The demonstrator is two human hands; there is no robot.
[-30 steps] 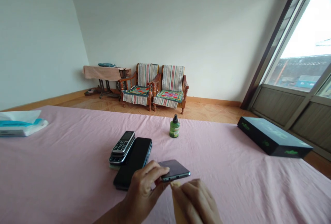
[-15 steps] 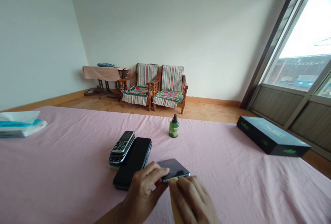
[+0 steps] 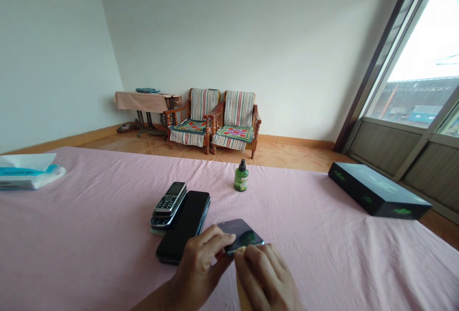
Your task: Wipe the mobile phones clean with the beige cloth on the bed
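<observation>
A dark smartphone (image 3: 239, 231) with a glossy screen is tilted above the pink cloth. My left hand (image 3: 201, 265) grips its left side, thumb on the screen. My right hand (image 3: 268, 277) is closed on a yellow cloth (image 3: 242, 293), which it presses against the phone's near edge. Most of that cloth is hidden under the fingers. Left of my hands, a larger black phone (image 3: 186, 225) lies on top of another. Beside it, a keypad phone (image 3: 171, 198) rests on a small pile of phones.
A green spray bottle (image 3: 241, 177) with a black cap stands behind the phones. At the right edge of the pink-covered surface (image 3: 304, 210) lies a black box (image 3: 380, 189). A tissue pack (image 3: 32, 177) lies far left. Two wooden chairs (image 3: 236, 131) stand beyond.
The held phone has tilted slightly, and the reflection on its screen has shifted. My right hand has moved very little along its near edge. Everything else stays in place.
</observation>
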